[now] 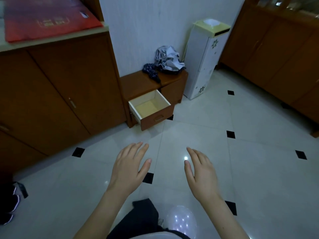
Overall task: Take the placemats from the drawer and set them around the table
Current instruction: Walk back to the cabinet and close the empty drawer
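Observation:
A small wooden side cabinet [138, 83] stands against the white wall ahead. Its lower drawer [156, 116] is pulled open, with white inner walls and a yellowish layer lying flat on its bottom [148, 107]; I cannot tell if that is a placemat. My left hand [128, 171] and my right hand [201, 175] are held out low over the tiled floor, well short of the drawer, fingers spread, holding nothing. No table is in view.
A tall wooden cupboard [51, 94] fills the left, with a red flat bag [44, 18] on its top. Crumpled cloth [167, 59] lies on the side cabinet. A white floral floor unit [203, 62] stands right of it, wooden cabinets [279, 54] beyond. Dark shoes [8, 204] sit at left.

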### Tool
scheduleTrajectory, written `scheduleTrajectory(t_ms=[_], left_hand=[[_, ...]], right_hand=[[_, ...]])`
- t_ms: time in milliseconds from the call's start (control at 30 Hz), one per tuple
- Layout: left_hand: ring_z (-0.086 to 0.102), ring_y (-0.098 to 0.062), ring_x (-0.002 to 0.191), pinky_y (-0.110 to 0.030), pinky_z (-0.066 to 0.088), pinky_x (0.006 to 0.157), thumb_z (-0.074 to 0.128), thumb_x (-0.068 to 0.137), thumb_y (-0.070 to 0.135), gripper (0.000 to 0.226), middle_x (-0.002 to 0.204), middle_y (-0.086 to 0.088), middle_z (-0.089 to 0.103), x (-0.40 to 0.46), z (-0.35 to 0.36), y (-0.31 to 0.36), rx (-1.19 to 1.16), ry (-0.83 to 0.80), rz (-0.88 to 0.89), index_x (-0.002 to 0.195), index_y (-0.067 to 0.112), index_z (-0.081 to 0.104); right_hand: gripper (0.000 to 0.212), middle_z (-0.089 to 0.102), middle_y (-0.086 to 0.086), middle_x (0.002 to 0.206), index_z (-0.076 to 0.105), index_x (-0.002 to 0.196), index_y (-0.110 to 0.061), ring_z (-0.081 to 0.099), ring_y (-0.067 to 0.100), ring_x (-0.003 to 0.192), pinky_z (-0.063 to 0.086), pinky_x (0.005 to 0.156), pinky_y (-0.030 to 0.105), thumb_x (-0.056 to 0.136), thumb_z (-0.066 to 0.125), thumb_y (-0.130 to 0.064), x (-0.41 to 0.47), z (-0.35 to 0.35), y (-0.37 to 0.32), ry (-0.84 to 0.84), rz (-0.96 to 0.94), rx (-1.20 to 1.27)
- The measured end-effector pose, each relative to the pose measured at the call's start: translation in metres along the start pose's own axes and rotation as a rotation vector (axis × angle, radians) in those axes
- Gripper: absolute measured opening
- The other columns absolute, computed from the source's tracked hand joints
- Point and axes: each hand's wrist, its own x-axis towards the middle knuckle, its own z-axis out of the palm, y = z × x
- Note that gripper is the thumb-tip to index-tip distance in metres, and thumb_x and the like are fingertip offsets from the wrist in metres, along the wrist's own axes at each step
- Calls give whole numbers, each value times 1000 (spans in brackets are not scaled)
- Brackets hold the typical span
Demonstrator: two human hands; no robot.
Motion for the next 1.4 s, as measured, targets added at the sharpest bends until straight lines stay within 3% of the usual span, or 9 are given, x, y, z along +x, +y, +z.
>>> scheduleTrajectory(t_ms=[333,500,700,933,1033,1200,1400], left_hand=[[50,-24,123,-31,28,104,16,98,55,65,135,-4,55,154,47,-21,-49,2,-85,134,17,54],[52,-23,120,-37,39,101,16,97,54,63,133,-3,55,250,43,-29,-48,22,-93,133,17,53],[48,-24,124,-35,37,102,22,97,51,59,134,-3,55,341,35,-26,-12,58,-115,134,16,53],[48,-25,125,-38,37,103,31,96,46,54,135,-5,55,398,51,-6,-10,111,-252,134,15,53],[47,-24,126,-40,37,105,26,98,49,56,137,-4,53,417,63,10,-22,140,-352,136,17,50],[48,-23,123,-44,41,101,25,97,50,57,134,-3,54,445,81,33,-41,179,-480,136,18,51],[49,-22,122,-38,40,102,30,96,47,53,132,-3,56,483,96,31,-19,158,-509,136,18,51]], right_hand=[[53,58,3,132,50,137,-14,51,21,124,44,102,40,97,29,-41,171,23,55,-55,-60,-33],[55,57,3,133,49,138,-14,51,20,123,43,102,37,97,27,-42,271,18,68,-67,-84,-57],[52,58,3,130,51,137,-12,52,20,120,44,102,36,97,29,-39,368,9,83,-79,-164,-35],[52,59,5,129,51,136,-11,53,20,118,44,99,35,97,31,-38,460,12,116,-195,-319,-6],[53,57,4,132,49,138,-12,51,20,119,44,100,37,97,29,-39,499,12,133,-261,-396,12],[48,62,4,120,53,132,-11,57,20,109,49,90,36,96,32,-36,553,14,149,-312,-528,5],[51,60,2,124,50,135,-15,54,18,113,47,93,36,96,30,-41,597,34,158,-379,-557,25]])
